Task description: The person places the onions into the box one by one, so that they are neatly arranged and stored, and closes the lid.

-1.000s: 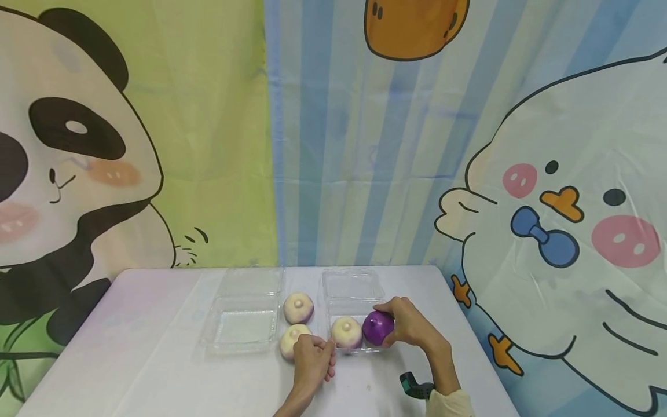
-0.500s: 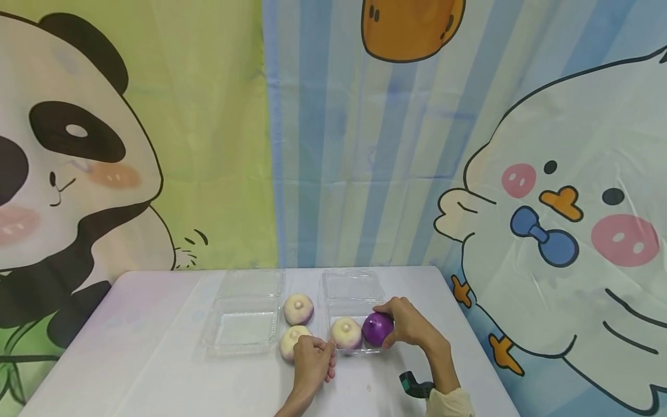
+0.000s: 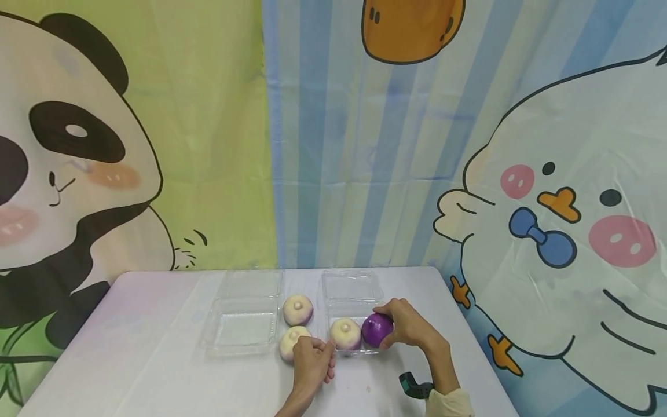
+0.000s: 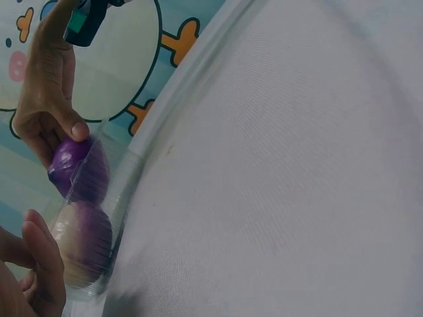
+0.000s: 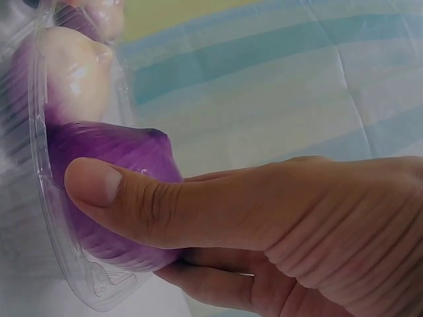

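Note:
My right hand (image 3: 409, 324) grips a shiny purple onion (image 3: 377, 329), thumb on its near side in the right wrist view. The onion sits at the right end of a clear plastic clamshell box (image 3: 355, 308), whose lid is folded back. Beside it in the box lies a cream-and-purple turnip (image 3: 346, 334) with a small knob on top. At the box's near left corner, my left hand (image 3: 311, 362) pinches the edge with curled fingers. A second turnip (image 3: 293, 340) is partly hidden behind that hand, and another turnip (image 3: 299, 310) sits farther back on the table.
Left of the loose turnips, a second clear clamshell box (image 3: 245, 329) lies unfolded on the white table (image 3: 156, 359). Behind the table hangs a curtain (image 3: 344, 145) printed with cartoon animals. A dark strap-like device (image 3: 415, 386) is at my right wrist.

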{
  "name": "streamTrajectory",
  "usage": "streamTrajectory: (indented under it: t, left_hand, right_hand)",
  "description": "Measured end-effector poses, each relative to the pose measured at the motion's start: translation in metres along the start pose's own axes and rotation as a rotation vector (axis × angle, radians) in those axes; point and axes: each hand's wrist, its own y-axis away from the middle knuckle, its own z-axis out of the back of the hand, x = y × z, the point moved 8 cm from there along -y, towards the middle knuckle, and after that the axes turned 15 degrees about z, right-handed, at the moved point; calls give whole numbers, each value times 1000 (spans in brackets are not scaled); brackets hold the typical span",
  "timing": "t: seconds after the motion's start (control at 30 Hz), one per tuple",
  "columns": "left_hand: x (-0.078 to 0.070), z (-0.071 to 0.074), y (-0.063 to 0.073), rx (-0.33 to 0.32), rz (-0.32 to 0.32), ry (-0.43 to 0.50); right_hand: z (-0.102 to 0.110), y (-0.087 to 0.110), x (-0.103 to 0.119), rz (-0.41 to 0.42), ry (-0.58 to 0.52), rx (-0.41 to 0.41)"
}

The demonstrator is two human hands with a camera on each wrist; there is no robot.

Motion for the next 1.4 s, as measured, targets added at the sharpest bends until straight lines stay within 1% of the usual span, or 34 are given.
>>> streamTrajectory:
  t: [0.13,0.4,0.63,0.87,1.03,1.17,1.3,1.4]
  left_hand:
    - [0,0,0,0,-10,-2]
    - [0,0,-1,3,-20,-5]
    - [1,0,-1,8,-13,-1]
    - [1,0,-1,5,-14,8]
    - [2,0,-2,2,-12,20]
    - [2,0,-2,3,-16,19]
    - [3,-1,-3,10,1,11]
    - [3,-1,-3,10,0,6]
  right_hand:
    - [-1,0,1,-2,-5,2]
    - [0,-5,5,24,17,15]
    - [1,-8,9,31,28,29]
    - [0,-11,7,17,46,34]
    - [0,-15,8,42,49,47]
    - [0,-18,9,40,45,59]
    - [1,-21,11,26,42,68]
    - [0,-24,13,31,58,79]
